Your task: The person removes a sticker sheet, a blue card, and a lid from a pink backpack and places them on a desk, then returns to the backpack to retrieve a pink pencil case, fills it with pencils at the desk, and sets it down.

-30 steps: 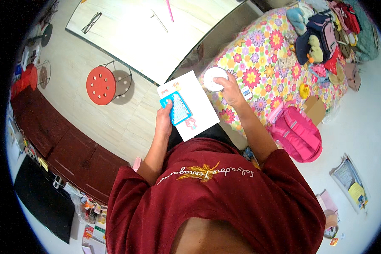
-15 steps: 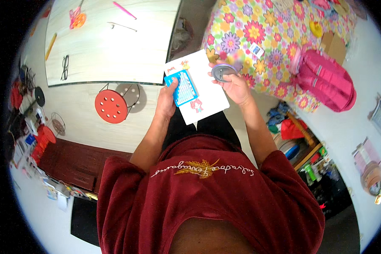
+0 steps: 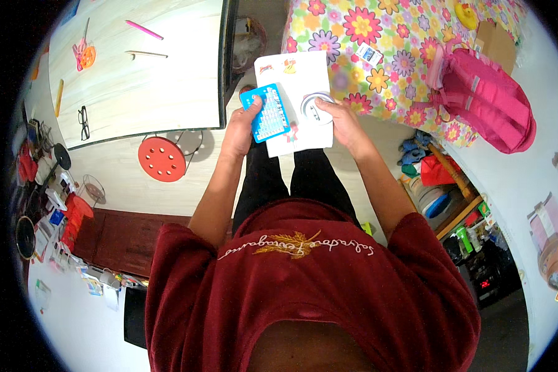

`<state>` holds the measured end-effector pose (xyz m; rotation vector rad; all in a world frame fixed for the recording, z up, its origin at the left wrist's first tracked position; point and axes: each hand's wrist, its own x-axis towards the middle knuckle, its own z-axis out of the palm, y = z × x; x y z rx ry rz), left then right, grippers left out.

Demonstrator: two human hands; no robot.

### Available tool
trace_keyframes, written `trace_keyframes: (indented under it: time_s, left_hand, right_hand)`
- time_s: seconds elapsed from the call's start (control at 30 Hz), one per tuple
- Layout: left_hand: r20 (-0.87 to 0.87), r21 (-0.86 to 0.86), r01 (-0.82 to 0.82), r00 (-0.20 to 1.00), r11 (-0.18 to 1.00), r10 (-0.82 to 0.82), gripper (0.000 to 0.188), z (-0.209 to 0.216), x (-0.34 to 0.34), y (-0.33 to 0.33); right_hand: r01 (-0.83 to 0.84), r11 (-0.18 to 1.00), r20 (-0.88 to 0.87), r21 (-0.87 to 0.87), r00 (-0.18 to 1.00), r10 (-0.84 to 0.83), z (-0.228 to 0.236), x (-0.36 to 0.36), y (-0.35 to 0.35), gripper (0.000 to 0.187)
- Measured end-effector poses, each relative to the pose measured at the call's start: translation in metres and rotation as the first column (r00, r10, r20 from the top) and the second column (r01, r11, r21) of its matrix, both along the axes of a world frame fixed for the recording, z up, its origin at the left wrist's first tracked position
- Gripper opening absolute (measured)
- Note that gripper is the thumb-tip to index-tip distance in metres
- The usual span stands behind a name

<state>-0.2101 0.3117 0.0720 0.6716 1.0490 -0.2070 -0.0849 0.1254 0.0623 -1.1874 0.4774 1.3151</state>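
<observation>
My left hand [image 3: 240, 128] is closed on a blue card [image 3: 273, 119] with white print, its thumb pressed on the card's upper left. Under that card lies a white sheet or booklet [image 3: 308, 69] with small coloured cartoon pictures, held in the same grip. A round, flat, shiny disc [image 3: 315, 114] with a ringed rim rests over the right part of the sheet. My right hand [image 3: 348, 129] pinches its edge, thumb on top and fingers hidden beneath. Whether those fingers also grip the sheet, I cannot tell.
At left, a pale table [image 3: 155, 87] bears black-framed glasses [image 3: 84, 123], a pink pen [image 3: 144, 30], a pencil [image 3: 146, 54] and scissors [image 3: 80, 53]. A red stool [image 3: 161, 159] stands below. Flowered cloth [image 3: 378, 108] at right carries a pink backpack [image 3: 487, 102].
The sheet has turned more upright and shifted slightly up. My right hand has lowered the disc a little and tilted it, so its face now looks bright instead of grey.
</observation>
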Motion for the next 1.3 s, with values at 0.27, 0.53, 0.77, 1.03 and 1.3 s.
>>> trace_keyframes:
  time_s: [0.27, 0.53, 0.77, 1.03, 1.3]
  left_hand:
    - [-0.037, -0.065, -0.111, 0.993, 0.992, 0.108, 0.036, -0.01, 0.011, -0.023]
    - [-0.106, 0.204, 0.083, 0.992, 0.975, -0.063, 0.033, -0.006, 0.038, -0.022]
    - [-0.132, 0.364, 0.242, 0.969, 0.9, -0.207, 0.029, -0.001, 0.048, -0.026]
    - [-0.03, 0.077, -0.127, 0.991, 0.989, 0.13, 0.026, -0.015, 0.039, -0.032]
    - [-0.038, -0.175, -0.338, 0.941, 0.925, 0.337, 0.037, -0.008, 0.026, -0.027]
  right_hand:
    - [-0.234, 0.96, 0.3, -0.152, 0.915, 0.27, -0.007, 0.03, -0.008, 0.031]
    - [0.067, 0.998, -0.019, 0.013, 0.998, -0.067, 0.003, 0.04, -0.019, 0.029]
    - [0.107, 0.992, 0.023, 0.071, 0.994, -0.109, 0.001, 0.039, -0.026, 0.032]
    - [0.307, 0.924, -0.185, 0.227, 0.945, -0.269, -0.002, 0.037, -0.029, 0.039]
    - [0.456, 0.867, -0.296, 0.2, 0.872, -0.39, -0.035, 0.023, -0.037, 0.032]
